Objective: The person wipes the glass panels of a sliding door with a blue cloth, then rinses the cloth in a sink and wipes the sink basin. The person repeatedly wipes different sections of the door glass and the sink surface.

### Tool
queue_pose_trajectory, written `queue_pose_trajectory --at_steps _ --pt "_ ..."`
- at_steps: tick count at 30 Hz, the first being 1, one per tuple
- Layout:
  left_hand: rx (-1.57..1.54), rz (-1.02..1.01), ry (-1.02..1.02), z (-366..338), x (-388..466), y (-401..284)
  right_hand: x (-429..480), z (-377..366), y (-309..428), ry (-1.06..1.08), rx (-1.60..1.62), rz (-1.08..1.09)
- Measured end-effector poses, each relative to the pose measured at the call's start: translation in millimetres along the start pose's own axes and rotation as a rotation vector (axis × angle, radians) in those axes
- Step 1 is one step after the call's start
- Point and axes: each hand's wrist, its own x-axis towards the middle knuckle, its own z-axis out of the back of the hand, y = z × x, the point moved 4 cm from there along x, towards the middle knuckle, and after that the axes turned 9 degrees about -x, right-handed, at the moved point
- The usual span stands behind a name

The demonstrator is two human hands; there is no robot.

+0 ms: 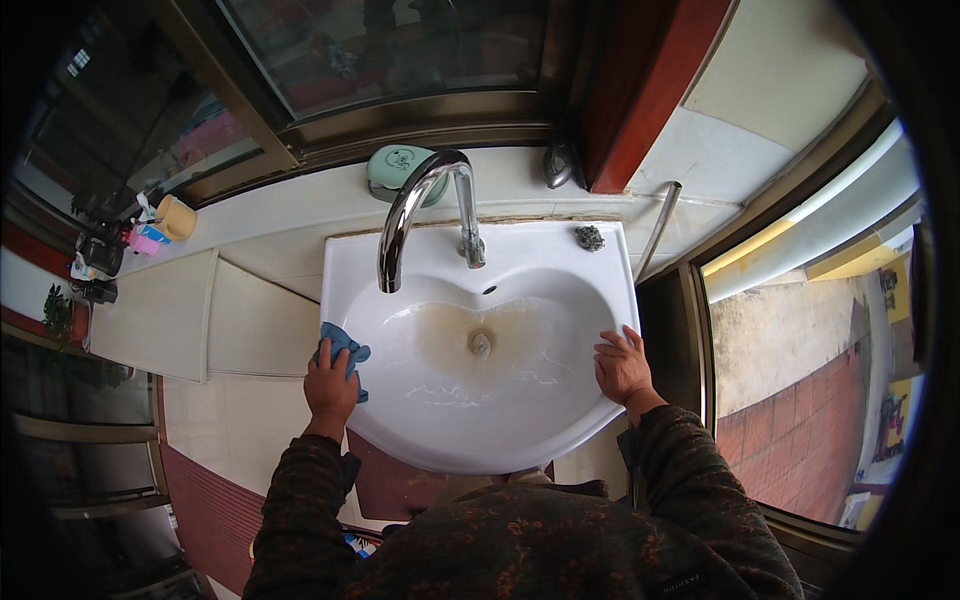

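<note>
A white washbasin lies before me, with murky water around its drain. My left hand grips a blue cloth against the basin's left rim. On the right rim rests my right hand, its fingers curled over the edge with no object seen in it. The curved chrome faucet rises from the back of the basin and arches to the left. At the back right corner of the basin sits a steel wool scourer.
Behind the basin, a green soap box and a dark oval object stand on the sill. A yellow cup and a potted plant are at the left. A metal pipe leans by the right wall.
</note>
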Motion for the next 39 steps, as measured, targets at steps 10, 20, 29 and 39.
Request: queue_pose_trajectory --at_steps 10,20,29,39 --pt "0.005 0.011 0.014 -3.8 0.6 3.2 0.3 0.0 -0.1 0.017 -0.002 -0.004" --pt "0.016 0.003 0.01 1.2 0.5 -1.4 -0.1 -0.9 -0.8 0.008 -0.001 -0.004" --pt "0.006 -0.009 -0.005 3.9 0.8 -4.0 0.0 -1.0 -0.8 0.013 -0.001 -0.006" --pt "0.014 -0.031 -0.01 -0.6 0.0 0.9 -0.4 -1.3 -1.3 -0.006 0.011 0.001"
